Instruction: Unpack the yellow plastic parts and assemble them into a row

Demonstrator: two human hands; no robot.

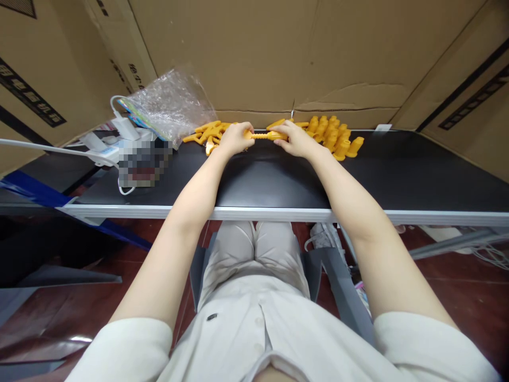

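Observation:
Both my hands rest at the far side of a black table (278, 180). My left hand (235, 139) is closed around one end of a yellow plastic piece (264, 136), and my right hand (295, 139) is closed on its other end. The piece lies level between them, just above the tabletop. A loose heap of flat yellow plastic parts (207, 132) lies to the left of my left hand. A cluster of upright yellow plastic caps (336, 137) stands to the right of my right hand.
A crumpled clear plastic bag (170, 103) and white cables with a power strip (111, 143) lie at the table's left. Cardboard boxes (302, 53) wall in the back and sides. My lap and a grey chair show below the table's front edge.

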